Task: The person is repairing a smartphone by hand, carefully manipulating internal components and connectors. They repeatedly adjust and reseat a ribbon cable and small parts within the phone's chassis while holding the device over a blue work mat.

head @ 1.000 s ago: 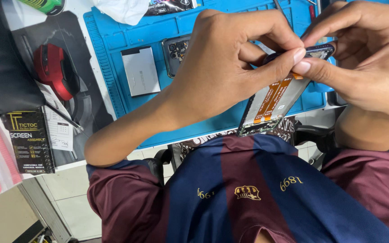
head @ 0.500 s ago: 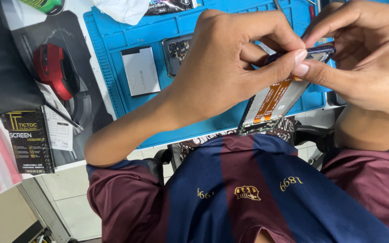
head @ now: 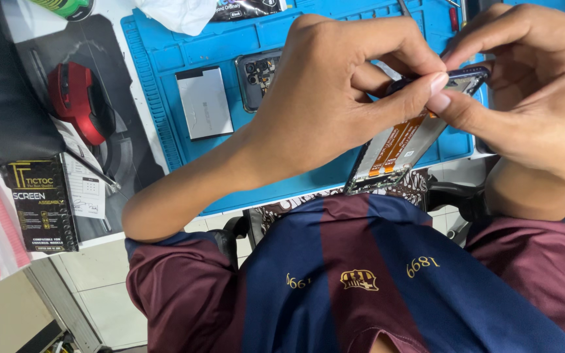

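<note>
Nearest to me was the person's lap, a dark blue and maroon shirt (head: 387, 281) filling the foreground; just above it, lifted clear of the near edge of the bench, both hands worked on an opened phone frame (head: 397, 147). The frame hung tilted, its long axis running from the lower end near the shirt up and away toward the right, orange flex strips showing along its inner face. The left hand (head: 335, 98) came in from the left, fingers curled tight, thumb and forefinger pinched on the frame's upper end; the right hand (head: 531, 91) closed on that same end from the opposite side, fingertips touching the left's, so neither was nearer; the thing lay between them. Whether a small tool sat in the pinch, I could not tell.

Beyond, on the blue work mat (head: 165, 131), a grey battery (head: 204, 101) lay flat, and just beside it a phone back with camera openings (head: 259, 75). Toward the bench's left edge sat a red mouse (head: 73, 101) and a black boxed part (head: 40, 202); at the far edge, a crumpled white cloth (head: 178, 13).
</note>
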